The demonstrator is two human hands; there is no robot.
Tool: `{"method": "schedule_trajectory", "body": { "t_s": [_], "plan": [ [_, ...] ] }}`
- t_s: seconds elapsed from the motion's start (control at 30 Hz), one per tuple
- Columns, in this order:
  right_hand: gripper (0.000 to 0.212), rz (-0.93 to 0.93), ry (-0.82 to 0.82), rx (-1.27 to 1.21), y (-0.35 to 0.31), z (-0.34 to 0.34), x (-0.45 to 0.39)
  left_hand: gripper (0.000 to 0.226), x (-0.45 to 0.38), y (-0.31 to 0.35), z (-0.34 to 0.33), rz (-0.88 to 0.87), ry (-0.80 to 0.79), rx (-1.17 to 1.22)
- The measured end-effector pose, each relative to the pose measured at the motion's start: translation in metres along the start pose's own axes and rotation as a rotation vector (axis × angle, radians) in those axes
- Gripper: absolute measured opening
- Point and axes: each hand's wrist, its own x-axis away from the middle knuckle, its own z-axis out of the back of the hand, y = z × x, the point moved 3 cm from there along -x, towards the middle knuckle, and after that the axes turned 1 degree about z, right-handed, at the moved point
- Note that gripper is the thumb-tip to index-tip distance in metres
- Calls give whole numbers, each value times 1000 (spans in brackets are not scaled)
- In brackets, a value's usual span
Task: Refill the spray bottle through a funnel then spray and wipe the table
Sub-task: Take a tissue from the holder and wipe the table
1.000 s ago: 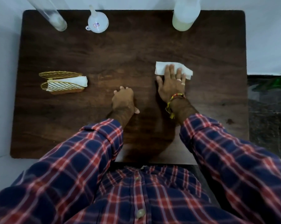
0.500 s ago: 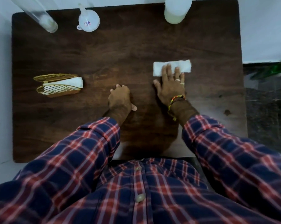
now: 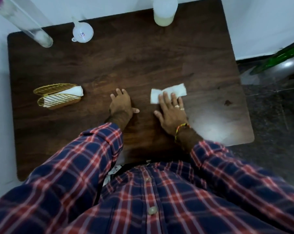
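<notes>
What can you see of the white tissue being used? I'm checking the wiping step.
The white folded paper tissue is a thin, soft-looking strip lying flat on the dark wooden table, right of centre, slightly slanted. The right hand presses its fingertips onto its near edge; the far part shows uncovered.

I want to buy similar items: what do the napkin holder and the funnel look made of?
Napkin holder: probably thin metal wire with a gold finish, judging by its fine open bars, though coated plastic is possible. Funnel: looks like translucent whitish plastic, with a smooth moulded cone and a small hanging tab.
</notes>
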Motion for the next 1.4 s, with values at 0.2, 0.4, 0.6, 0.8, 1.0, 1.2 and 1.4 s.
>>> {"method": "schedule_trajectory", "body": {
  "t_s": [0.2, 0.4, 0.6, 0.8, 1.0, 1.2, 1.4],
  "plan": [
    [68, -216, 19, -23, 39, -18, 46, 84, 30, -15, -39, -204, 205, -38],
    [76, -82, 6, -24, -11, -32, 67, 65, 63, -16, -83, -386, 258, -118],
    [72, -173, 18, -28, -7, -56, 115, 61, 73, -26, -99, -504, 301, -203],
    [77, -167, 18, -61, -41, -61, 119, 63, 77, -39, -110, -494, 281, -179],
    [73, -225, 33, -27, -42, -72, 133, 61, 79, -71, -105, -473, 313, -133],
    [73, -97, 11, -1, -81, -67, 112, 59, 77, -106, -97, -382, 314, -39],
    [69, 112, -14, 63, -146, -63, 71, 66, 77, -132, -88, -369, 324, -32]
  ]
}}
